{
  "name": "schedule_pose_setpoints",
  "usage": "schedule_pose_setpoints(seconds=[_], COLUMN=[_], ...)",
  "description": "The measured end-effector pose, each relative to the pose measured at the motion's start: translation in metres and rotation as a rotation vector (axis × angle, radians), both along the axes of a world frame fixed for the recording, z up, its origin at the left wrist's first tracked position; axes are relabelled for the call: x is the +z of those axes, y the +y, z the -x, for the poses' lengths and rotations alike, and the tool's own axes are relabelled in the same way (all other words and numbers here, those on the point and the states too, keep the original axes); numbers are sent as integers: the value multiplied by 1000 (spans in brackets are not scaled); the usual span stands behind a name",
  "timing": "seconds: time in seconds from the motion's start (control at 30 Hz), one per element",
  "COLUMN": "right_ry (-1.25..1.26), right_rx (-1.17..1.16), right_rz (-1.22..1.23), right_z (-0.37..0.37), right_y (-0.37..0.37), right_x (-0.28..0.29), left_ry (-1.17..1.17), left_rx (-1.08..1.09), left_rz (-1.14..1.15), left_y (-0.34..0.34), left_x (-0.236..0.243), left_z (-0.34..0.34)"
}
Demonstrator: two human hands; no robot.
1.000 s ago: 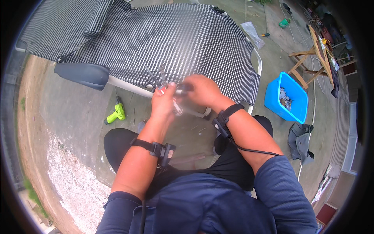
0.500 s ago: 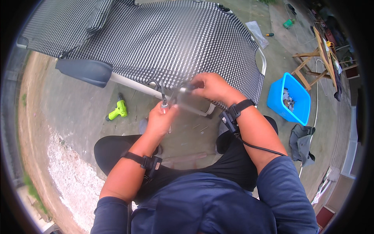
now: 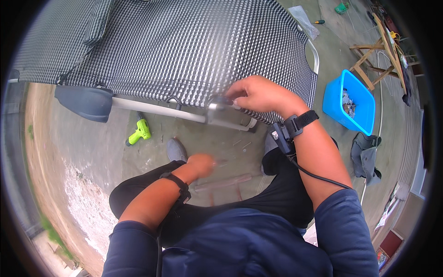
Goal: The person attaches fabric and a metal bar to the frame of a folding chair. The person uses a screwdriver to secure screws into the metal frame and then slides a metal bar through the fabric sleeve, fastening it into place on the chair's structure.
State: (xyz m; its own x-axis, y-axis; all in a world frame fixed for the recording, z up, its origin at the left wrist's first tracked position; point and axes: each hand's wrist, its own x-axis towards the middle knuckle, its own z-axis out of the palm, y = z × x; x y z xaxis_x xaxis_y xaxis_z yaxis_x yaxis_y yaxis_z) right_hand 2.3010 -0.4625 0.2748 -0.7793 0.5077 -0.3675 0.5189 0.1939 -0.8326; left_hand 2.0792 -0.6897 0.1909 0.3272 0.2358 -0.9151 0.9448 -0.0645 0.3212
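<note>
The frame stretches across ahead, the right hand curling its fingers narrowly at a blurred corner; I cannot tell whether they grip. The left hand, low over the floor, is too blurred to read. The tube looks stiff, light and smooth, best held bare, as the woven fabric probably gives.

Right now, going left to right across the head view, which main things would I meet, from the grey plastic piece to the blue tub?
Grey plastic piece, green drill, left shoe, left hand, right hand, blue tub.
</note>
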Motion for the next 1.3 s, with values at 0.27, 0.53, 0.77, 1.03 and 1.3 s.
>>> schedule_pose_setpoints(seconds=[0.27, 0.53, 0.77, 1.03, 1.3], right_ry=[7, 27, 17, -9, 25], right_rx=[-79, -184, -339, -373, -411], right_rz=[22, -22, -159, -495, -511], right_z=[-6, -5, -12, 27, 36], right_y=[24, 11, -61, -118, -118], right_x=[-36, -36, -7, 34, 23], left_ry=[-73, -84, -93, -317, -459], left_rx=[-62, -60, 18, 468, 983], left_rz=[40, 66, -90, -362, -295], left_y=[8, 31, 55, 9, -8], left_x=[-90, -79, 33, 132, 106], left_z=[-10, -6, -2, 35, 26])
